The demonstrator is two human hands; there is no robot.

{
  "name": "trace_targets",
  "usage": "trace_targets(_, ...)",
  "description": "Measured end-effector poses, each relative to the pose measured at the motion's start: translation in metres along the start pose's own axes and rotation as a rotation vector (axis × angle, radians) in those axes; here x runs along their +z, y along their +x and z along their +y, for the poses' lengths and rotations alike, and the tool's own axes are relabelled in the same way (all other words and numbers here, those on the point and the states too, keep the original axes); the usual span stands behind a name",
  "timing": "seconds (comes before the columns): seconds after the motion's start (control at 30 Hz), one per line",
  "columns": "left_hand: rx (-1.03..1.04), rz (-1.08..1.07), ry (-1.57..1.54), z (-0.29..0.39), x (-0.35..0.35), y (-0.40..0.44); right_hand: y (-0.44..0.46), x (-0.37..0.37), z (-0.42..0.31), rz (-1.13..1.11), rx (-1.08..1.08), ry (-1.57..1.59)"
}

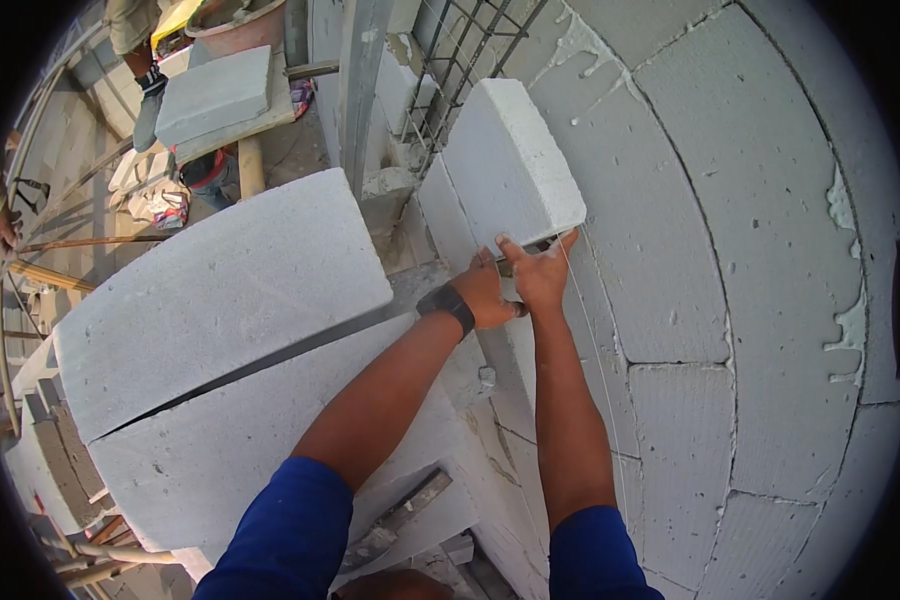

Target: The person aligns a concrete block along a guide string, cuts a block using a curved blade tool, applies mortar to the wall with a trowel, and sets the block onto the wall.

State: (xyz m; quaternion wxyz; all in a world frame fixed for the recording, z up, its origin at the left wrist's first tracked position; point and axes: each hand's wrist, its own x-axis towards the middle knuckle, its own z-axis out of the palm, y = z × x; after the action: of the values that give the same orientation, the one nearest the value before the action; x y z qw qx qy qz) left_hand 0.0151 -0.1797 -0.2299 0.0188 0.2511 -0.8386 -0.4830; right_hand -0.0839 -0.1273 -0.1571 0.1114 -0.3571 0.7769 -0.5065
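Note:
A pale grey block [500,160] stands on the wall course beside a steel rebar cage, near the upper middle. Both my hands are at its near lower end. My left hand [485,290], with a dark band on the wrist, is low beside that end; what its fingers hold, if anything, is hidden. My right hand [540,275] has a finger stretched up against the block's lower edge and another finger at its right corner. A thin string runs down past my right hand along the wall [670,250].
Two large blocks [230,290] lie at the left. Behind them are a slab [215,95], a bucket of mortar [238,25] and a metal post [360,90]. Another person's leg [148,85] and hand [7,230] show at the far left, near scaffold poles.

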Motion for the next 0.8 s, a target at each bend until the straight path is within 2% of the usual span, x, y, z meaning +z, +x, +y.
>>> trace_targets(0.13, -0.01, 0.067, -0.03, 0.003, -0.005, -0.009, -0.003, -0.006, -0.004, -0.052, 0.046, 0.026)
trace_targets(0.23, -0.077, 0.081, 0.116, 0.014, -0.012, -0.019, -0.031, -0.006, 0.027, 0.061, -0.044, -0.184)
trace_targets(0.27, -0.108, 0.066, 0.154, 0.014, -0.013, -0.021, -0.043, -0.012, 0.035, 0.064, -0.016, -0.158)
trace_targets(0.37, -0.18, -0.009, 0.166, 0.028, -0.022, -0.027, -0.087, -0.039, 0.052, 0.073, 0.08, -0.1)
trace_targets(0.47, -0.054, -0.033, 0.145, 0.021, -0.027, -0.027, -0.137, -0.07, 0.064, 0.062, 0.147, -0.103)
trace_targets(0.53, -0.058, -0.034, 0.18, 0.021, -0.031, -0.028, -0.176, -0.09, 0.061, 0.014, 0.155, -0.147)
trace_targets(0.73, -0.185, -0.11, 0.368, 0.014, -0.029, -0.027, -0.297, -0.151, 0.046, -0.058, -0.009, -0.254)
trace_targets(0.8, -0.204, -0.131, 0.429, 0.019, -0.029, -0.026, -0.332, -0.169, 0.036, -0.08, 0.016, -0.272)
